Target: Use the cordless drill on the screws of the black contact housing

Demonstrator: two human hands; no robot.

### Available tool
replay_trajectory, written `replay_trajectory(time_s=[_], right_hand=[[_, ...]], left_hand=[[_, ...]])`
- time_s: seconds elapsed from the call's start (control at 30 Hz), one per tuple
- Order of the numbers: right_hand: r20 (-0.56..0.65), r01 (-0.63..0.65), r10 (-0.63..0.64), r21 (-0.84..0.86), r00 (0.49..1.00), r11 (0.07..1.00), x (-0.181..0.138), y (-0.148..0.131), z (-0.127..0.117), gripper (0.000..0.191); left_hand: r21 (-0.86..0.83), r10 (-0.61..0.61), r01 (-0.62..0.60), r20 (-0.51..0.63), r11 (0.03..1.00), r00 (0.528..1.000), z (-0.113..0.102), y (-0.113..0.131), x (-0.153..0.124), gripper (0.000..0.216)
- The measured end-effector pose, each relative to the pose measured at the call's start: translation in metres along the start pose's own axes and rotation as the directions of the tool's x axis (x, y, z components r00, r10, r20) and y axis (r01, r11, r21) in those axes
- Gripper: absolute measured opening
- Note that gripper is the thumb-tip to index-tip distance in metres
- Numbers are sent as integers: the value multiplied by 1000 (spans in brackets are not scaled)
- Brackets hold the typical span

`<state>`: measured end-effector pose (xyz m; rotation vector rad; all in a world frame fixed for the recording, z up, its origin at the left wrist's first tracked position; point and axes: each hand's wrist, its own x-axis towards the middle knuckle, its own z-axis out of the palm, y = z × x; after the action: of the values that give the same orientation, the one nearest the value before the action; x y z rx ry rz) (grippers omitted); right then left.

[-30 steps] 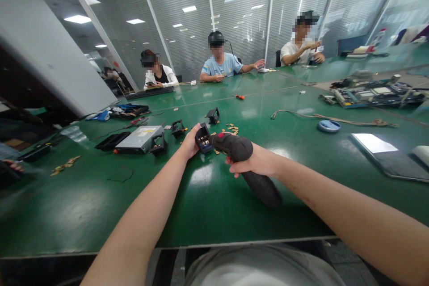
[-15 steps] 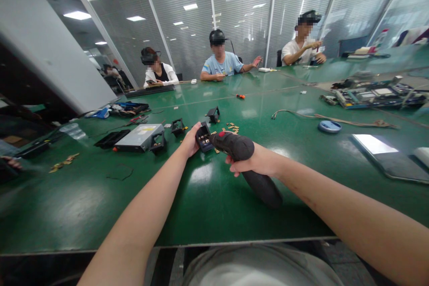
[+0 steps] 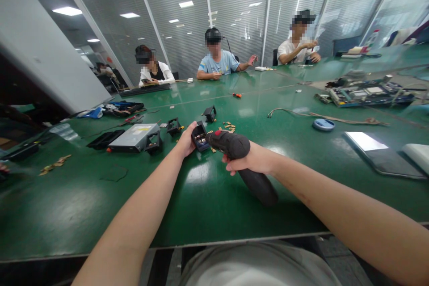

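Note:
My left hand (image 3: 187, 140) grips a small black plastic housing (image 3: 201, 136) by its left side, its open face turned up toward me. Brass-coloured metal parts show inside it. In my right hand (image 3: 248, 158) is a black cordless screwdriver (image 3: 256, 183) with a red button, held by its handle. Its nose points left at the housing's right edge; whether the tip touches a screw cannot be made out. Small brass pieces (image 3: 228, 127) lie just behind the tool. Similar black housings (image 3: 209, 113) stand nearby on the green table (image 3: 187, 214).
A silver disc drive (image 3: 134, 137) lies to the left, with a clear plastic cup (image 3: 65, 132) beyond. Toward the right are a blue round lid (image 3: 323, 124), a cable (image 3: 301, 114), a flat grey device (image 3: 382, 156) and circuit boards (image 3: 368, 91). Three people sit across the table.
The whole view has shifted slightly, so things appear a little further left. Both hands keep their holds on the housing and the screwdriver.

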<state>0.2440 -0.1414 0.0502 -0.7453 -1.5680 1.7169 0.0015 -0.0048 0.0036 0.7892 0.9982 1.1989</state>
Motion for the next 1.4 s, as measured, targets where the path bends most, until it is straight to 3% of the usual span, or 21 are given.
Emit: replay_trajectory(time_s=[0.53,1.03,1.27,1.4], right_hand=[[8,30,-30,-12,1000,999,0,1,-2,90],[-12,7,-7,16,1000,1000,-2,-1,0,104],[-7,10,-9,26,1000,1000,0,3,-1,87],[-14,-9,9,36,1000,999,-1,-1,1,94]], left_hand=[[-10,24,-24,10,1000,1000,-2,-3,4,40],[-36,-8,9,17,999,1000,-2,-2,3,43],[-46,-8,8,1,999,1000,-2,-1,0,40],[-43,-16,16,12,999,1000,0,0,-1,39]])
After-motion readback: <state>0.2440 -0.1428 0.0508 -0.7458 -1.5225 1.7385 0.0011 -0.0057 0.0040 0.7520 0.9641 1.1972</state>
